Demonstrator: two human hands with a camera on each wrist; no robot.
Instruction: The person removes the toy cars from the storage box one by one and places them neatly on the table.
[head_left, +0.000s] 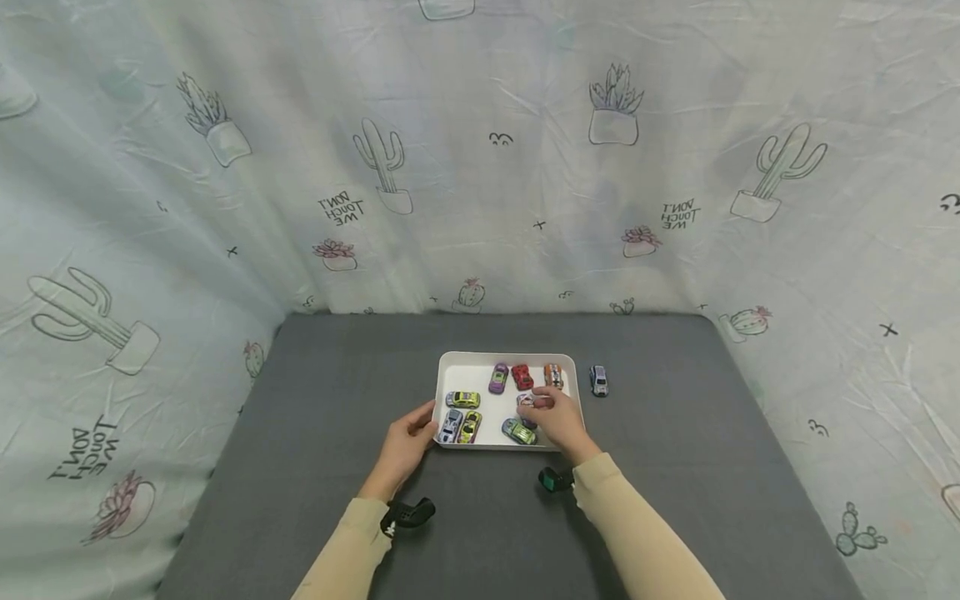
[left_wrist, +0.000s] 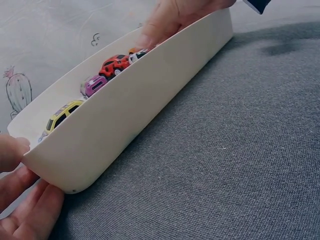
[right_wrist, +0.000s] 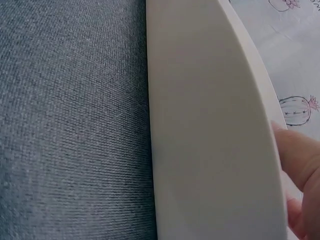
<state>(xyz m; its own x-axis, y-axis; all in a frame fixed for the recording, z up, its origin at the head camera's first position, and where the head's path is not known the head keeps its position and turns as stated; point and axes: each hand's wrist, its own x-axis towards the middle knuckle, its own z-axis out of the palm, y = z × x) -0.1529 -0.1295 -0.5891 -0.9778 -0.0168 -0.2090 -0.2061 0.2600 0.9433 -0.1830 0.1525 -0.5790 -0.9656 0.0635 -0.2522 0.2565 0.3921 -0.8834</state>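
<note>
A white tray [head_left: 487, 447] holds several small toy cars. My left hand [head_left: 403, 446] grips its left side near the front corner; in the left wrist view the thumb [left_wrist: 14, 152] lies at the rim and the other fingers against the outside wall. Inside the tray, toward the right, my right hand [head_left: 557, 421] pinches a white and red toy car [head_left: 524, 401], which its fingers partly cover. A green car [head_left: 518, 431] lies just in front of that hand. The tray wall hides the right fingertips in the right wrist view.
Red [head_left: 522, 377], purple [head_left: 498, 377] and orange [head_left: 553, 375] cars stand along the tray's back. Yellow [head_left: 462, 400], blue-white [head_left: 450, 425] and yellow-purple [head_left: 469, 427] cars are at left. A silver-purple car [head_left: 598, 381] stands outside, right of the tray, on the grey table [head_left: 337, 367].
</note>
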